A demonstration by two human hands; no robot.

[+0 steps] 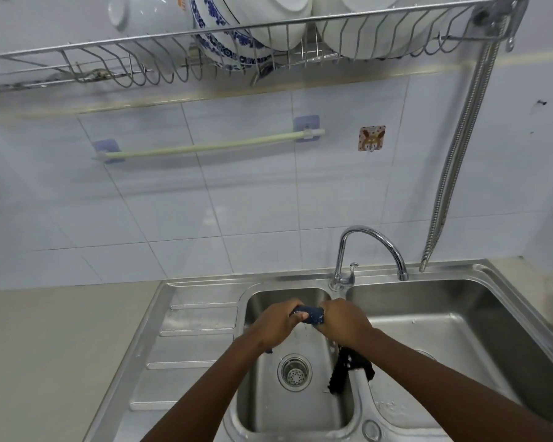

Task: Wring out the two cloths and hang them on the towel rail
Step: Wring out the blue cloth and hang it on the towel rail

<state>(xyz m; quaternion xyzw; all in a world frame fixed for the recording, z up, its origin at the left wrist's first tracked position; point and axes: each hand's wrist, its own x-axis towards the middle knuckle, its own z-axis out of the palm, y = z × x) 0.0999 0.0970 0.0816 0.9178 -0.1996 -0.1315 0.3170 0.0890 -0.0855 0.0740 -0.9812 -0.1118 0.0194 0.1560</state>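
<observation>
A dark blue speckled cloth (310, 314) is twisted tight between my left hand (276, 325) and my right hand (344, 323), both closed around it above the small left basin of the steel sink (205, 317). Only a short stretch of it shows between my fists. A second, black cloth (344, 371) is draped over the divider between the two basins, partly under my right forearm. The pale green towel rail (205, 147) is fixed to the tiled wall above, bare, held by two blue adhesive mounts.
A chrome tap (371, 250) stands behind the basins, spout over the right basin. The drain strainer (294, 373) sits below my hands. A wire dish rack (237, 43) with bowls hangs overhead, a flexible metal hose (460, 148) at right. A sticker hook (371, 138) is beside the rail.
</observation>
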